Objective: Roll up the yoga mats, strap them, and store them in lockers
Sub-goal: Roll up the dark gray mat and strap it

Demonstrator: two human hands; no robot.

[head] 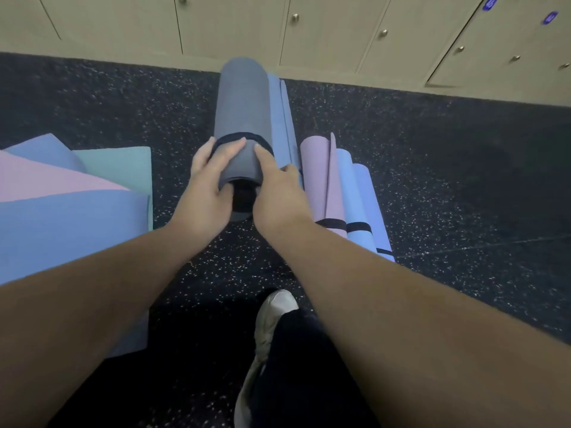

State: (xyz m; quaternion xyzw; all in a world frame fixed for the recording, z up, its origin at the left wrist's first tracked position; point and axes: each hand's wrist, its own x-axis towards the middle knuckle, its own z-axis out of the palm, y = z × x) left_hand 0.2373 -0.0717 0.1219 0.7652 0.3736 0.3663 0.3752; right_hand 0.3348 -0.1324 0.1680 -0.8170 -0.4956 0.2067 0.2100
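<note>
The grey mat point(242, 109) lies rolled on the floor point(432, 180); your left hand point(207, 180) and right hand point(275, 186) curl around its near end, working the strap point(241, 137) on. Beside it, strapped rolls point(340, 186) wait; flat mats point(61, 196) remain, lockers point(324, 26) closed.

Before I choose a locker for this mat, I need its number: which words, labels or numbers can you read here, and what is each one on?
Nothing can be read for sure.
Blue tag on a locker door at the upper right: white digits, too blurred to read.
Second blue tag on the locker door to its right: also blurred, not readable.
The rolled grey mat, its black strap and the other mats show no print.
</note>
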